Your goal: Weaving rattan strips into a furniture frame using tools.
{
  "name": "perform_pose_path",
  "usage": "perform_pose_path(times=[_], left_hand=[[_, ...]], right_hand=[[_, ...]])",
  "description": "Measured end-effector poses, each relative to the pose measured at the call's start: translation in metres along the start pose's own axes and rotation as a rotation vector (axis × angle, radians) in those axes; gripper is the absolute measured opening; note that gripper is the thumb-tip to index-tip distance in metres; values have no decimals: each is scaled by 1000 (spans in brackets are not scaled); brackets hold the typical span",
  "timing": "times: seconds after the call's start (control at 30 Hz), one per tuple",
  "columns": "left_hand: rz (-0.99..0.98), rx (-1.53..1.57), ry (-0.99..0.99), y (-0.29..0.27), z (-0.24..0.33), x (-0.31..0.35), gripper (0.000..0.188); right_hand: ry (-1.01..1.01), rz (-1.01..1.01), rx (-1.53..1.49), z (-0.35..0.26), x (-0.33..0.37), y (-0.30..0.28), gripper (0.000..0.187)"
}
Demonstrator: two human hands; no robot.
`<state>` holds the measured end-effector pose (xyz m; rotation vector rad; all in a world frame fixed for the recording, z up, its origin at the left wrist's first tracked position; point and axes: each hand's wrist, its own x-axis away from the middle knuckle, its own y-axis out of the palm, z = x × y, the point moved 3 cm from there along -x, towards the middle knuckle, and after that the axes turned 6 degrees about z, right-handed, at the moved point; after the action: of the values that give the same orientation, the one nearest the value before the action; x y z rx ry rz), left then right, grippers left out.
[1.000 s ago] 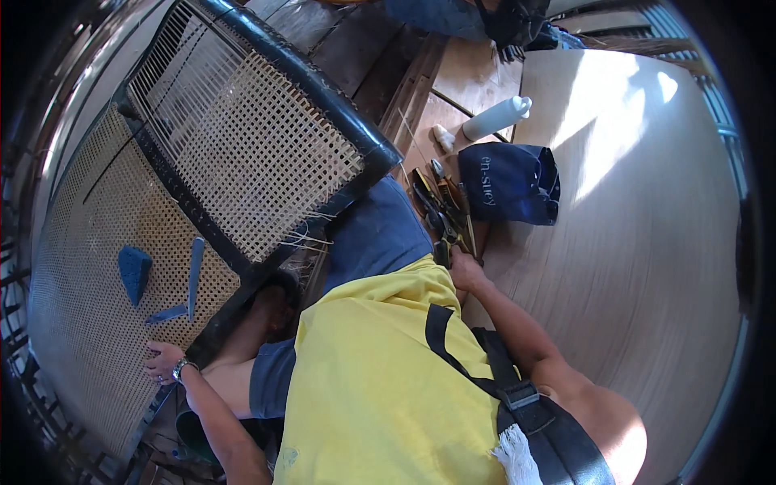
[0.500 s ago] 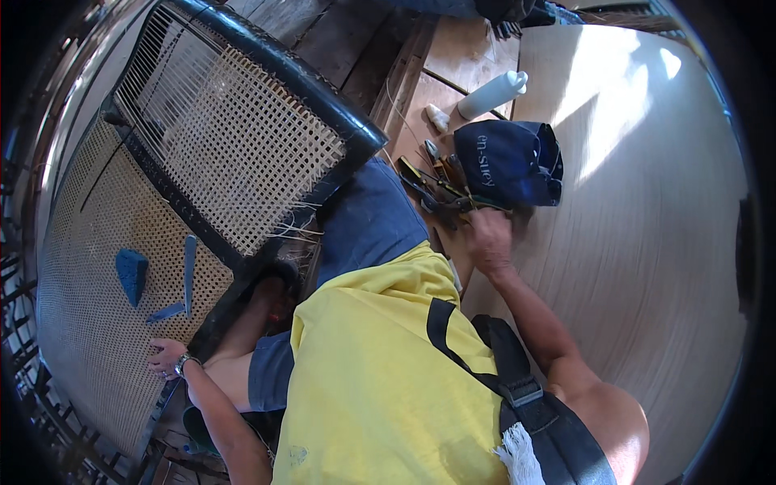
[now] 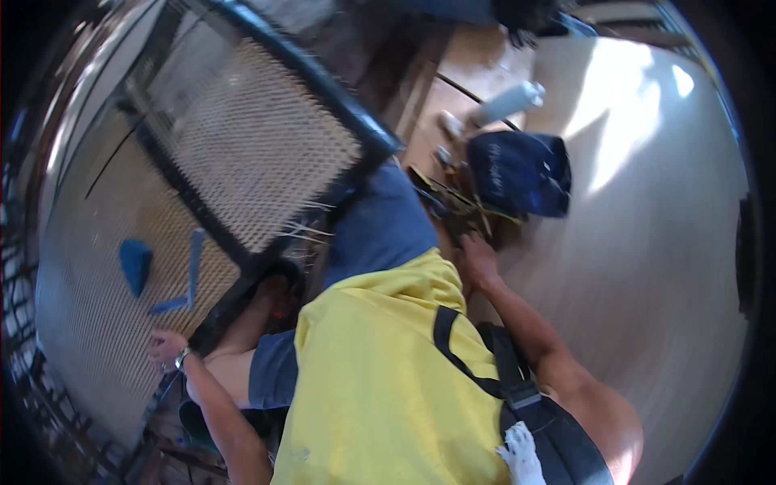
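On the lower edge of a woven cane panel lies my left hand, its fingers loosely apart and holding nothing. Close above it on the cane are a blue wedge-shaped block and two flat blue-grey strips that meet at an angle. My right hand reaches to a pile of hand tools on the wooden surface. Its fingertips are smeared by motion among the dark tool ends, so its grip is unclear. A dark blue cloth pouch lies just beyond the tools.
A black-framed cane panel leans near my knee, with loose strand ends at its lower corner. A pale bottle and a small whitish lump lie beyond the tools. Light plywood spreads to the right.
The whole view has shifted slightly and blurred. My right hand has drawn back a little from the pouch, toward me. The left hand stays on the cane.
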<state>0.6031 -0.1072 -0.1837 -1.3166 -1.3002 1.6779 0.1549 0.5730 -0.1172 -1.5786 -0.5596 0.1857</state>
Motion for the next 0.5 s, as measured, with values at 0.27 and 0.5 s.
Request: perform_pose_path(times=[0.27, 0.5], left_hand=[[229, 321, 49, -34, 42, 41, 64], [121, 859, 377, -132, 127, 50, 75]], right_hand=[[26, 72, -88, 10, -42, 31, 44], [-15, -110, -109, -13, -67, 2, 22]])
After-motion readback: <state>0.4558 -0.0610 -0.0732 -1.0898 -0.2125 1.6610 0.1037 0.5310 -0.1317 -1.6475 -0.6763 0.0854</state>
